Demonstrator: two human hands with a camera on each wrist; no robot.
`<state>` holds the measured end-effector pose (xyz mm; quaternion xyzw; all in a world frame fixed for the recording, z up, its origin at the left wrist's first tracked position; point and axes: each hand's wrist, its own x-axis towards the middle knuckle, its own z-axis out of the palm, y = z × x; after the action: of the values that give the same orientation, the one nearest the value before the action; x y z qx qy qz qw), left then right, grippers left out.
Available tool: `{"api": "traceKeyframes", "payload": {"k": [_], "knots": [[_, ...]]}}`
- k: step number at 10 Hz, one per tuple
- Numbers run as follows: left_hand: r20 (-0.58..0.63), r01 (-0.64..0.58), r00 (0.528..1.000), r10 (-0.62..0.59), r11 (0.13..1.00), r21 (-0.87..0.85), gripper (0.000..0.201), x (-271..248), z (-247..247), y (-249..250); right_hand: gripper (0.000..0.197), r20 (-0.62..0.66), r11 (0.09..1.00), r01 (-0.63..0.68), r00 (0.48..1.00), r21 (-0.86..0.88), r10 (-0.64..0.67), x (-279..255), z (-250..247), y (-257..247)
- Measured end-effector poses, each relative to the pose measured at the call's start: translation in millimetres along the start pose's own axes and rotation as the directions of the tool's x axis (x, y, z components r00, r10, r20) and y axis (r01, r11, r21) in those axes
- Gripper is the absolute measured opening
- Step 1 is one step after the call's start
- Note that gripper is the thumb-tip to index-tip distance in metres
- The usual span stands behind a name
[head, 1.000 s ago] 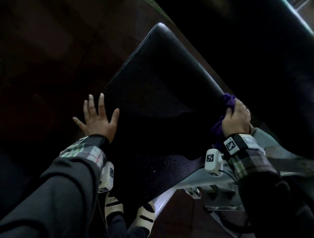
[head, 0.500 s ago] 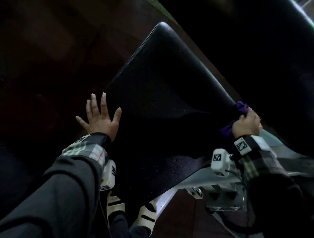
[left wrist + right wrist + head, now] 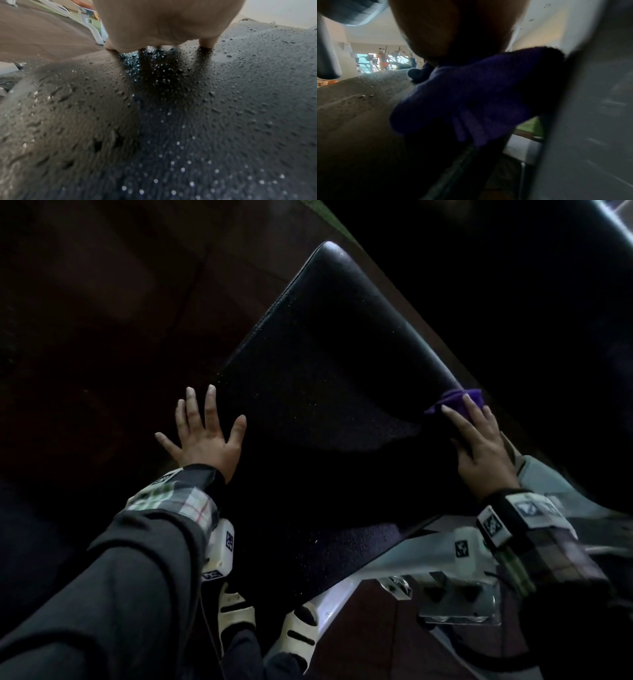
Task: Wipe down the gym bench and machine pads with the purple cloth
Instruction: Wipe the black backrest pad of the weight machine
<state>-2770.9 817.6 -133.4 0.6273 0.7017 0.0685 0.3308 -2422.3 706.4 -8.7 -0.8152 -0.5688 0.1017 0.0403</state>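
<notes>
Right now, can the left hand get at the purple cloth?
Probably not without shifting: the left hand lies flat at the pad's left edge, while the purple cloth sits under the right hand at the far edge.

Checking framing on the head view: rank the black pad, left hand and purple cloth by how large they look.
1. Black pad, by far the largest.
2. Left hand, spread flat on the pad.
3. Purple cloth, mostly hidden under the right hand, so only as seen.

Dark grey jacket sleeves [image 3: 113, 587], plaid cuffs [image 3: 178, 501], white tagged wrist cameras [image 3: 222, 549], cream slotted shoes [image 3: 236, 607]
</notes>
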Motion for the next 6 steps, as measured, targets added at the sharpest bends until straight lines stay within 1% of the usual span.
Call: {"api": "traceKeyframes", "payload": {"k": [1, 2, 3, 4, 5, 6], "knots": [[0.006, -0.003, 1.000, 0.003, 1.000, -0.008, 0.068, 0.5, -0.3, 0.0, 0.056, -0.039, 0.991, -0.127, 0.991, 0.032, 0.128, -4.8, -6.1, 6.2], [-0.002, -0.004, 1.000, 0.004, 1.000, -0.009, 0.069, 0.4, 0.5, -0.7, 0.047, -0.016, 0.953, -0.286, 0.957, 0.103, 0.289, 17.0, -11.5, 0.4], [0.003, -0.004, 1.000, 0.004, 1.000, -0.002, 0.069, 0.8, 0.7, -0.4, 0.045, 0.125, 0.916, -0.373, 0.926, 0.147, 0.357, 43.4, -15.8, -15.6], [0.004, -0.001, 1.000, 0.001, 1.000, -0.003, 0.069, 1.1, 0.9, -0.2, 0.046, 0.017, 0.952, -0.282, 0.959, 0.123, 0.282, 53.9, -10.3, -31.1], [0.001, -0.003, 1.000, 0.003, 1.000, -0.003, 0.069, 0.9, 1.1, -0.5, 0.050, -0.049, 0.991, -0.104, 0.993, 0.082, 0.108, 37.3, 0.7, -35.2], [0.006, 0.000, 1.000, 0.000, 1.000, -0.006, 0.069, 1.1, 0.3, 0.1, 0.055, -0.084, 0.999, -0.025, 0.996, 0.041, 0.028, 10.4, 6.7, -23.9]]}}
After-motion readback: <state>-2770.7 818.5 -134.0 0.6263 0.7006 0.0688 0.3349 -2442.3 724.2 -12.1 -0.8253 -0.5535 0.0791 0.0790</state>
